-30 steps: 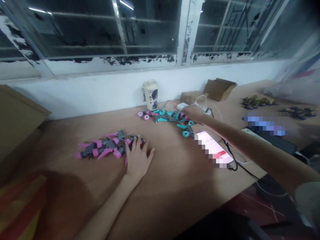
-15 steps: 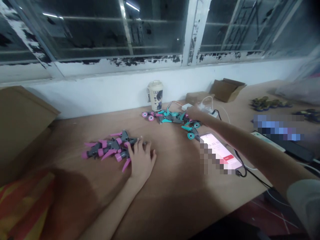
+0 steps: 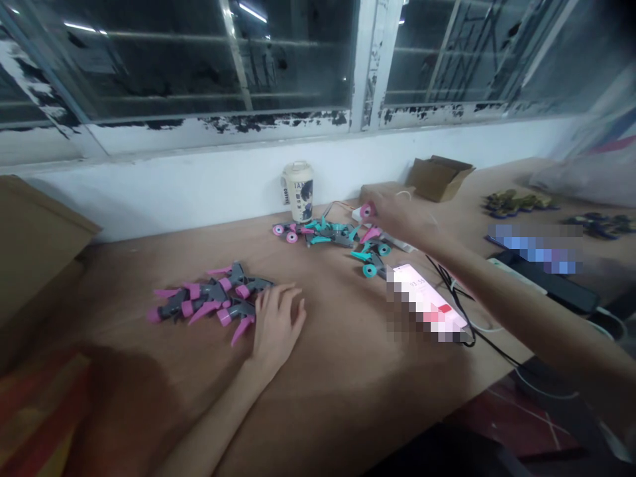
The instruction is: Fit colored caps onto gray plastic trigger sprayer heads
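Several pink-and-grey trigger spray heads (image 3: 209,299) lie in a cluster on the left of the table. My left hand (image 3: 278,318) rests at the cluster's right end, fingers apart and touching or nearly touching the nearest spray heads. Farther back, my right hand (image 3: 395,212) is closed on a pink-and-grey trigger spray head (image 3: 368,211), its round pink collar facing me. Fingers hide most of its body. Below and left of that hand lies a row of mostly teal-and-grey spray heads (image 3: 330,232), with pink ones at its left end.
A lidded paper cup (image 3: 299,192) stands against the wall behind the row. A lit phone (image 3: 427,298) lies on the table (image 3: 338,384) with cables beside it. An open cardboard box (image 3: 440,179) is at the back, and a larger carton (image 3: 44,245) stands at the left.
My right hand has drawn up from the row's right end, and a pink spray head now shows in it. My left hand stays by the cluster. The view has shifted slightly.
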A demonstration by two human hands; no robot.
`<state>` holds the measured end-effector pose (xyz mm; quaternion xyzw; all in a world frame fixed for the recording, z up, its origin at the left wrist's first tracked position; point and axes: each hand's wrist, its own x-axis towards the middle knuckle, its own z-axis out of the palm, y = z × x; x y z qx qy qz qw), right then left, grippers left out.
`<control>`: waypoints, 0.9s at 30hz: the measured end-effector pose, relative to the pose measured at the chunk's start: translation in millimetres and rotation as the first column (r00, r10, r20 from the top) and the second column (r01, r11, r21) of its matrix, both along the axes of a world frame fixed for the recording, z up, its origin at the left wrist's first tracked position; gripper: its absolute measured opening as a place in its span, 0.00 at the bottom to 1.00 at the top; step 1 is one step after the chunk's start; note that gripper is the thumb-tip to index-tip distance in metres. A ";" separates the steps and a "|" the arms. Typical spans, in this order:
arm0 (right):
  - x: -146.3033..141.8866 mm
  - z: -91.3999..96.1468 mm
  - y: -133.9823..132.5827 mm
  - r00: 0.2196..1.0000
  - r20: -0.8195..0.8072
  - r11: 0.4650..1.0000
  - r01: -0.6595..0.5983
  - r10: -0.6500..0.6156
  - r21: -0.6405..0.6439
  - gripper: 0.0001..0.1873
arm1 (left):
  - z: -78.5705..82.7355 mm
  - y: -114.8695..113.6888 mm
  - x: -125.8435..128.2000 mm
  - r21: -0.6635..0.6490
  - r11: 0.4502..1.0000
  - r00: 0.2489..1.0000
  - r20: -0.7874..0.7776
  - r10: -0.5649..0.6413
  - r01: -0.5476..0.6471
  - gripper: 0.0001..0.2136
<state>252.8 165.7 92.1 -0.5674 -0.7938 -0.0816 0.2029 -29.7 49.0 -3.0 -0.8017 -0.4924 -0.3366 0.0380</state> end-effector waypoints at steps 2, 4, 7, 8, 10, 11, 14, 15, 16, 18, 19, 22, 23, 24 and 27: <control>-15.0 -1.0 -29.5 0.995 -0.036 0.994 -0.098 0.096 -0.054 0.15 | -1.3 -5.9 5.8 -0.147 0.986 0.979 0.201 -0.043 0.073 0.07; -36.4 -13.7 -57.9 0.915 -0.254 0.908 -0.367 0.314 -0.203 0.15 | -2.8 -11.4 12.4 -0.335 0.927 0.896 0.445 -0.005 0.171 0.09; -68.1 -44.1 -88.9 0.771 -0.526 0.804 -0.542 0.359 -0.245 0.17 | -2.8 -13.3 18.1 -0.506 0.784 0.709 0.695 0.122 0.361 0.13; -76.1 -53.6 -95.4 0.748 -0.574 0.809 -0.540 0.334 -0.233 0.17 | -2.0 -11.9 18.1 -0.524 0.745 0.667 0.731 0.145 0.412 0.13; -87.2 -68.5 -103.6 0.716 -0.625 0.815 -0.539 0.311 -0.213 0.17 | 0.8 -7.1 15.4 -0.549 0.669 0.636 0.758 0.147 0.501 0.13; -90.6 -73.6 -105.9 0.707 -0.637 0.818 -0.538 0.307 -0.203 0.17 | 2.7 -4.4 13.2 -0.566 0.623 0.633 0.761 0.142 0.541 0.12; -94.9 -83.4 -110.0 0.691 -0.647 0.828 -0.537 0.323 -0.160 0.16 | 9.0 1.9 6.6 -0.631 0.493 0.648 0.743 0.164 0.599 0.12; -95.2 -86.0 -111.2 0.687 -0.648 0.835 -0.532 0.329 -0.140 0.16 | 11.3 3.0 5.0 -0.653 0.466 0.662 0.729 0.174 0.597 0.12; -95.2 -88.6 -112.5 0.685 -0.647 0.842 -0.526 0.335 -0.120 0.16 | 13.5 3.6 3.8 -0.674 0.443 0.680 0.712 0.175 0.592 0.12; -94.9 -93.6 -115.2 0.679 -0.645 0.852 -0.518 0.350 -0.083 0.17 | 17.3 3.8 2.4 -0.704 0.408 0.717 0.680 0.151 0.582 0.11; -94.8 -95.9 -116.6 0.675 -0.645 0.855 -0.515 0.357 -0.065 0.17 | 18.6 3.7 2.0 -0.714 0.391 0.731 0.669 0.134 0.581 0.11; -94.7 -100.9 -120.1 0.663 -0.644 0.854 -0.520 0.381 -0.030 0.17 | 19.4 4.1 1.4 -0.728 0.350 0.748 0.656 0.101 0.590 0.10; -94.7 -101.9 -121.0 0.658 -0.646 0.852 -0.524 0.387 -0.023 0.17 | 18.7 4.5 1.2 -0.728 0.342 0.748 0.657 0.096 0.595 0.10; -94.6 -102.5 -121.7 0.653 -0.649 0.849 -0.528 0.391 -0.021 0.18 | 17.8 5.0 1.0 -0.727 0.336 0.747 0.658 0.094 0.598 0.10; -94.2 -103.3 -123.2 0.630 -0.668 0.840 -0.543 0.396 -0.015 0.17 | 15.7 6.2 0.5 -0.735 0.322 0.750 0.654 0.101 0.597 0.10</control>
